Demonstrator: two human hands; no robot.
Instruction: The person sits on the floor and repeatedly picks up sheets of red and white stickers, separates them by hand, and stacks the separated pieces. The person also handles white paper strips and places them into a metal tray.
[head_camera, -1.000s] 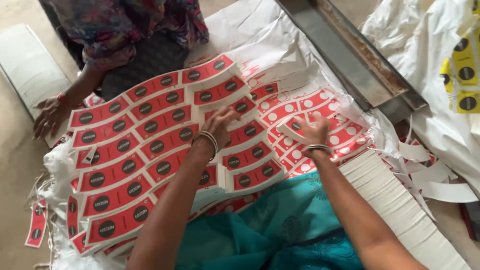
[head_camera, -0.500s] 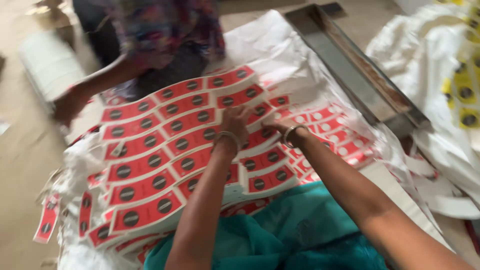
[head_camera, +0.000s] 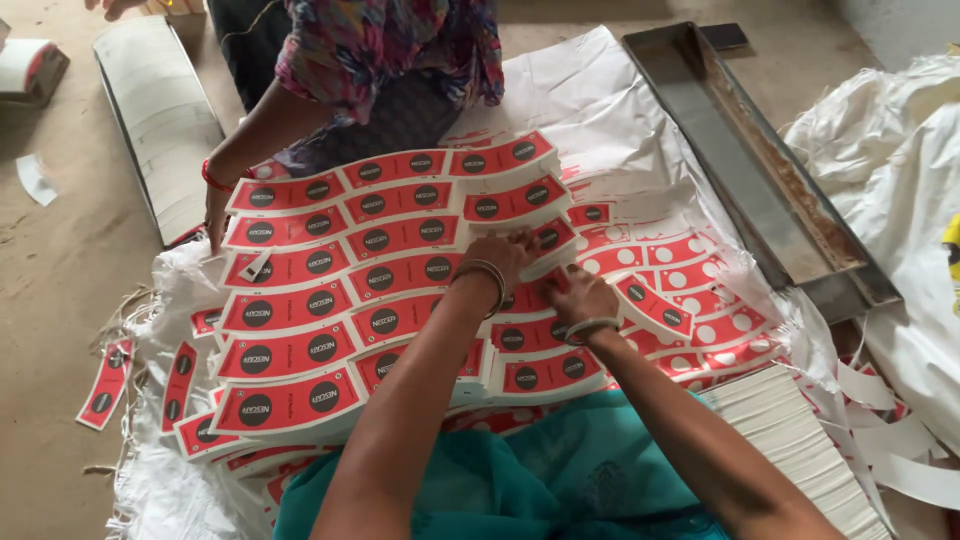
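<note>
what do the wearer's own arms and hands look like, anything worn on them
Both forearms are bare, with no sleeves in view. The left hand has thin metal bangles at its wrist, and the right hand has a similar pale bangle. Teal cloth covers the lap below the arms. No gloves are worn.

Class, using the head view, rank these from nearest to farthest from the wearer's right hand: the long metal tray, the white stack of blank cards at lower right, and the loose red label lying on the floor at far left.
From the right hand:
1. White stack of blank cards, lower right, just beyond the forearm.
2. Long metal tray, upper right, lying diagonally on the floor.
3. Loose red label, far left on the floor, past the white sack's edge.
</note>
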